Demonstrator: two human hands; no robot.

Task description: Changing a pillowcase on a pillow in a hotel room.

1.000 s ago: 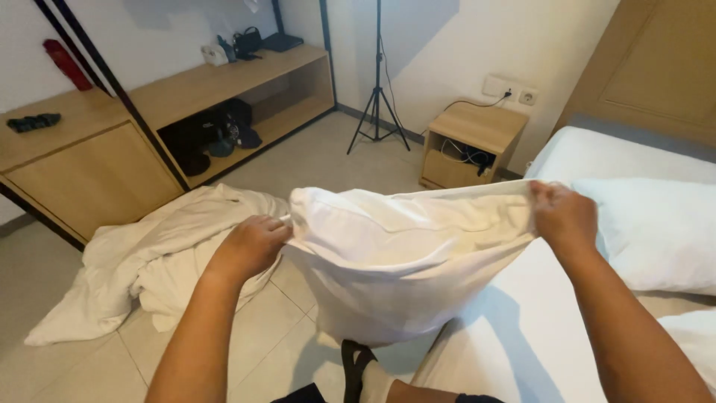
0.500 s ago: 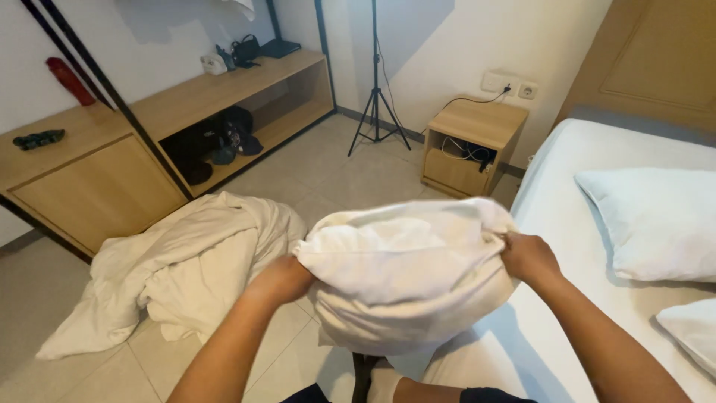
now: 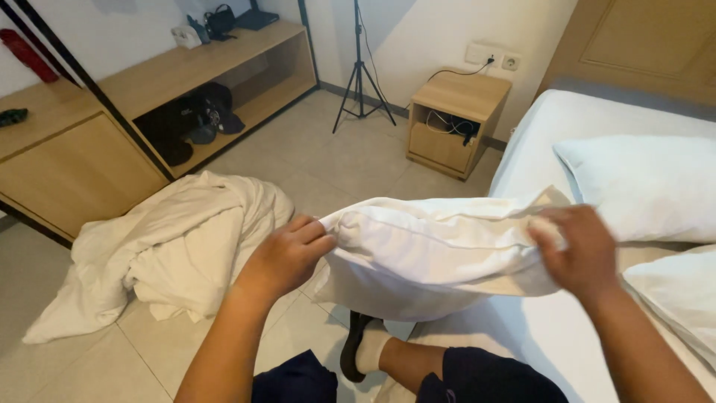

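Observation:
I hold a white pillow [image 3: 432, 250] in its white case out in front of me, lying sideways over the bed's edge. My left hand [image 3: 287, 254] pinches its left end between thumb and fingers. My right hand [image 3: 578, 250] grips the case's right end, where the cloth bunches up. The pillow hangs just above my bent leg and the white mattress [image 3: 556, 339].
A crumpled white duvet [image 3: 168, 246] lies on the tiled floor to the left. Two more white pillows [image 3: 645, 183] rest on the bed to the right. A wooden bedside table [image 3: 455, 123], a black tripod [image 3: 362, 71] and a low wooden shelf unit [image 3: 186, 75] stand beyond.
The pillow has turned from hanging with its mouth held wide to lying sideways and lower. My hands have come down and closed on its two ends.

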